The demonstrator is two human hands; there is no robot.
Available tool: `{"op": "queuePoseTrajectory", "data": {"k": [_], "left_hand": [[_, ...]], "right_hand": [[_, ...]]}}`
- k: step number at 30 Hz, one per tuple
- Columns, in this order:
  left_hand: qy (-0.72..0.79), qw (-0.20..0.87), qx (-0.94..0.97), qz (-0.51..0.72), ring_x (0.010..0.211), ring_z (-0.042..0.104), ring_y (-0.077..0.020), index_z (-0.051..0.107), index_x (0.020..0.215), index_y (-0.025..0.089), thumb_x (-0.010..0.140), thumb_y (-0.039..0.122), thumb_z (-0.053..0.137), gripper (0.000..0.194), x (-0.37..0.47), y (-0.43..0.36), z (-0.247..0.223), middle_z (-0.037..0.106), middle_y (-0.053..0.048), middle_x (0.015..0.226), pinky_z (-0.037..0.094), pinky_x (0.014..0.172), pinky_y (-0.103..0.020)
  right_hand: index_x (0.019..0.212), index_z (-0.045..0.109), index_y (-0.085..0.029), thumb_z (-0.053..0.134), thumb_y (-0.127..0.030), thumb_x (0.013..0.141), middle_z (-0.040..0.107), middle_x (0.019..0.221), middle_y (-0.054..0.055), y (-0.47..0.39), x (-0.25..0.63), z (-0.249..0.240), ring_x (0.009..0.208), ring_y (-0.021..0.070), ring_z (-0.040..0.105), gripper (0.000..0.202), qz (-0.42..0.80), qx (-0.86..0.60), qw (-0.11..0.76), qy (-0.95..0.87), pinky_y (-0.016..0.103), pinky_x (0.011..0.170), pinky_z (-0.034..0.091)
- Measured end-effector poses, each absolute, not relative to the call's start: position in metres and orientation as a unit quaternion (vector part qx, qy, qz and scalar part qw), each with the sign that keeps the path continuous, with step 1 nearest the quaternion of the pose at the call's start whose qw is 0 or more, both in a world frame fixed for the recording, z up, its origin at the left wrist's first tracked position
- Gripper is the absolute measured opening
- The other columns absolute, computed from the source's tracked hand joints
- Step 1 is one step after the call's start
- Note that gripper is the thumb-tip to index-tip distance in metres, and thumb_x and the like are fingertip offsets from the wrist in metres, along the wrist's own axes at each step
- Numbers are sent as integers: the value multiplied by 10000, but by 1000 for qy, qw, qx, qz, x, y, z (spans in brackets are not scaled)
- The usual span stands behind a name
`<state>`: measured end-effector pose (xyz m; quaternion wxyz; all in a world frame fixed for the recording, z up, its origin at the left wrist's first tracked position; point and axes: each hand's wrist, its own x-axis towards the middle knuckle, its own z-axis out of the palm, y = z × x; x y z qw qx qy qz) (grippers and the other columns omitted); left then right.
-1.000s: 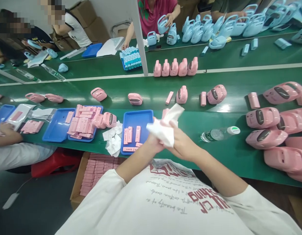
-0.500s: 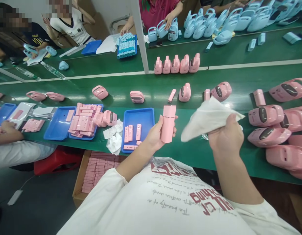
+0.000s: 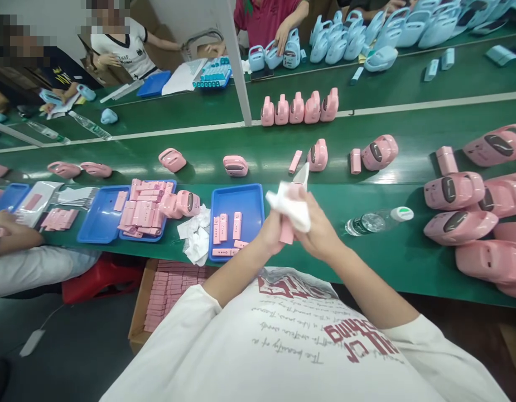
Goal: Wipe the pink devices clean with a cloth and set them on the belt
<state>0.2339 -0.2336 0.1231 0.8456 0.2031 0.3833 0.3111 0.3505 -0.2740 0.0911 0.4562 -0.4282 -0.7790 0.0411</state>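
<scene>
Items set around the hands

On the table, a tray is placed to their left, with blocks laid in it; a bottle is placed to their right. Tissues are heaped at the tray's left edge.

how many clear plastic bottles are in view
3: one bottle lying to the right of the right hand, and a second bottle and third bottle lying at upper left. Others may be hidden.

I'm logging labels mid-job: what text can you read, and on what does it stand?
"The beauty of a": script on the wearer's white shirt
"hing": end of a red word there; other red print unclear
Too small or blurred: print on the dark shirt, V-neck shirt, bottle cap, small pink pieces
</scene>
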Motion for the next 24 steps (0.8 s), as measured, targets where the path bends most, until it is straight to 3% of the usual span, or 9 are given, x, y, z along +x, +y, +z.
{"op": "queuePoseTrajectory", "data": {"k": [2, 6, 10, 12, 14, 19, 24], "left_hand": [[364, 854, 201, 312, 362, 423, -102, 611, 905, 171, 875, 680, 219, 643, 237, -236, 124, 481, 20, 462, 336, 387, -221], [340, 874, 155, 311, 466, 517, -89, 612, 941, 122, 891, 635, 295, 605, 232, -231, 122, 561, -7, 574, 432, 483, -204], [288, 900, 185, 272, 429, 477, -65, 611, 834, 119, 836, 563, 517, 454, 222, -230, 117, 551, -2, 614, 348, 372, -173], [265, 901, 185, 290, 484, 511, -70, 615, 820, 124, 825, 547, 546, 429, 220, -232, 116, 544, -1, 655, 380, 401, -170], [250, 902, 184, 301, 563, 544, -81, 635, 877, 124, 839, 553, 520, 446, 220, -234, 116, 531, -6, 690, 435, 473, -182], [261, 903, 204, 275, 525, 480, -61, 627, 1006, 137, 863, 561, 472, 473, 226, -238, 114, 487, 12, 673, 392, 466, -175], [373, 816, 314, 311, 436, 464, -83, 531, 758, 156, 809, 669, 456, 521, 238, -244, 104, 489, 24, 538, 370, 420, -207]], "right_hand": [[1342, 443, -142, 385, -292, 930, 507, 1338, 162, -272, 354, 96, 1359, 236, 342, 442, 87, -446, 485, -747, 453, 1109, 342], [1187, 587, -167, 435, -320, 911, 592, 1242, 131, -289, 355, 93, 1208, 231, 528, 351, 224, -346, 503, -760, 430, 1068, 397], [1054, 639, -176, 438, -450, 900, 690, 981, 83, -296, 367, 80, 956, 203, 655, 373, 334, -483, 700, -407, 381, 893, 533], [1002, 641, -168, 463, -487, 878, 685, 936, 72, -289, 377, 78, 945, 196, 652, 386, 332, -501, 768, -222, 390, 910, 523], [982, 637, -159, 504, -479, 857, 677, 946, 74, -282, 384, 81, 978, 192, 639, 368, 345, -491, 785, -156, 393, 948, 501], [1044, 629, -172, 455, -504, 881, 669, 987, 86, -286, 371, 90, 1024, 212, 621, 409, 304, -546, 726, -287, 424, 991, 465], [1230, 565, -141, 408, -472, 902, 559, 1270, 149, -275, 353, 101, 1282, 267, 443, 491, 190, -545, 511, -636, 453, 1109, 326]]}}
